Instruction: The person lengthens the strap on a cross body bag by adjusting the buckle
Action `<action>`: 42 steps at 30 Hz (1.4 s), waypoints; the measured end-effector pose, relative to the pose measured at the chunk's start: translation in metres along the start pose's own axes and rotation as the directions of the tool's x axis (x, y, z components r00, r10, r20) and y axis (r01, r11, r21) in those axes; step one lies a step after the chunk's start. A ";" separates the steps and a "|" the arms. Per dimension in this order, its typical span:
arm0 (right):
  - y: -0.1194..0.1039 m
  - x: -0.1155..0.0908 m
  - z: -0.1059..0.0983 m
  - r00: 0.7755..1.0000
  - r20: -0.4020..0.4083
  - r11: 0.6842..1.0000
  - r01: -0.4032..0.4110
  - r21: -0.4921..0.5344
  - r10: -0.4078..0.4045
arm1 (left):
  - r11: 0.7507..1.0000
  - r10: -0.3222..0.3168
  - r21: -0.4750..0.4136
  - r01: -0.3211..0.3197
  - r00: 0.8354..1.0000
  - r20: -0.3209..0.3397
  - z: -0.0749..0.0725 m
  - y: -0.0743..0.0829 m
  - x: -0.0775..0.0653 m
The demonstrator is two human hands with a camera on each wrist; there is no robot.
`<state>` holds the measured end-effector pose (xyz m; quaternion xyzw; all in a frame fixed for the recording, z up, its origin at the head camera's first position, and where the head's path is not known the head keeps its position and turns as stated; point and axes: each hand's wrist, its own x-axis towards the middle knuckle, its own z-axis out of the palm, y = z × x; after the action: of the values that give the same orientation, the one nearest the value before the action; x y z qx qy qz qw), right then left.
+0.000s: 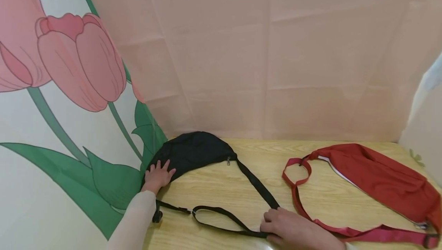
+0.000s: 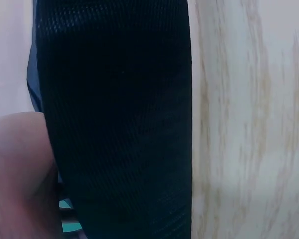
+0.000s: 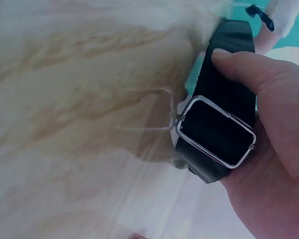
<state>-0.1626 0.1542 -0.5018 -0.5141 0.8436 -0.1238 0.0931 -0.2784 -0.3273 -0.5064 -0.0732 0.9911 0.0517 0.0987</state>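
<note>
One black bag (image 1: 197,150) lies at the far left of the desk (image 1: 214,188), its zip pull (image 1: 228,161) on the near edge toward the right end. The left hand (image 1: 159,177) rests on the bag's left end, fingers spread and pinching nothing. The right hand (image 1: 293,225), nearer and to the right, grips the black strap (image 1: 257,184); the right wrist view shows its thumb on the webbing, just beside a metal slider (image 3: 226,114). From that grip the strap loops back left.

The step in hand looks like steadying the bag while straightening its strap. To do it well, the left palm should weigh the bag down so that it does not slide as the strap draws taut. The right hand had best pull low and evenly, with the webbing flat and free of twists. Care seems wise on the right: the red strap (image 1: 390,234) passes beside that hand and could snag, dragging the red bag (image 1: 376,181) along.
</note>
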 end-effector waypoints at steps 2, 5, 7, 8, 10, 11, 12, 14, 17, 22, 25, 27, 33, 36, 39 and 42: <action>-0.001 0.000 0.001 1.000 -0.020 1.000 0.010 -0.025 -0.010 | 1.000 0.000 -0.002 0.000 1.000 0.002 -0.001 0.001 0.000; -0.003 -0.001 0.001 0.999 -0.037 0.999 0.016 -0.051 -0.018 | 1.000 -0.001 0.001 0.001 1.000 0.002 -0.002 0.003 0.000; -0.003 -0.001 0.002 0.998 -0.046 0.996 0.032 -0.078 -0.036 | 1.000 -0.002 0.006 0.002 1.000 0.003 -0.003 0.003 0.001; -0.003 -0.002 0.002 0.999 -0.042 0.997 0.030 -0.076 -0.033 | 1.000 -0.002 0.008 0.002 1.000 0.004 -0.003 0.003 0.001; -0.003 -0.003 0.003 0.999 -0.039 0.996 0.030 -0.084 -0.034 | 1.000 -0.004 0.009 0.004 1.000 0.008 -0.004 0.003 0.000; -0.003 -0.003 0.003 0.999 -0.039 0.996 0.032 -0.088 -0.035 | 1.000 -0.005 0.007 0.005 1.000 0.012 -0.005 0.004 -0.001; -0.003 -0.003 0.004 0.998 -0.042 0.995 0.035 -0.094 -0.039 | 1.000 -0.007 0.003 0.007 1.000 0.016 -0.006 0.004 -0.001; -0.005 -0.003 0.004 0.998 -0.044 0.995 0.033 -0.099 -0.038 | 1.000 -0.012 -0.006 0.012 1.000 0.026 -0.007 0.005 -0.002; -0.008 -0.002 0.002 0.998 -0.058 0.994 0.031 -0.108 -0.038 | 1.000 -0.018 -0.018 0.019 0.999 0.035 -0.009 0.007 -0.003; -0.011 -0.008 -0.005 0.989 -0.146 0.994 -0.041 -0.097 0.027 | 1.000 0.011 -0.003 -0.011 1.000 -0.001 -0.017 0.031 -0.007; -0.010 -0.017 -0.010 0.976 -0.195 0.987 -0.119 -0.104 0.098 | 0.997 0.079 0.023 -0.078 0.996 -0.046 -0.023 0.064 -0.010; -0.006 -0.024 -0.014 0.969 -0.195 0.981 -0.171 -0.094 0.150 | 0.990 0.142 0.028 -0.140 0.987 -0.074 -0.027 0.091 -0.014; 0.006 -0.054 -0.026 0.925 -0.283 0.950 -0.292 -0.108 0.252 | 0.941 0.339 0.032 -0.338 0.931 -0.132 -0.036 0.168 -0.039; 0.013 -0.074 -0.027 0.891 -0.400 0.934 -0.306 -0.185 0.213 | 0.902 0.432 0.076 -0.426 0.890 -0.144 -0.035 0.202 -0.055; 0.020 -0.094 -0.029 0.859 -0.470 0.915 -0.337 -0.221 0.203 | 0.856 0.516 0.093 -0.508 0.846 -0.135 -0.033 0.234 -0.073; 0.026 -0.116 -0.032 0.834 -0.489 0.893 -0.397 -0.211 0.255 | 0.799 0.602 0.112 -0.591 0.788 -0.130 -0.030 0.263 -0.093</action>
<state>-0.1410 0.2727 -0.4758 -0.3261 0.9266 -0.0898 -0.1645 -0.2350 -0.0598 -0.4352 0.2426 0.9692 0.0419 0.0001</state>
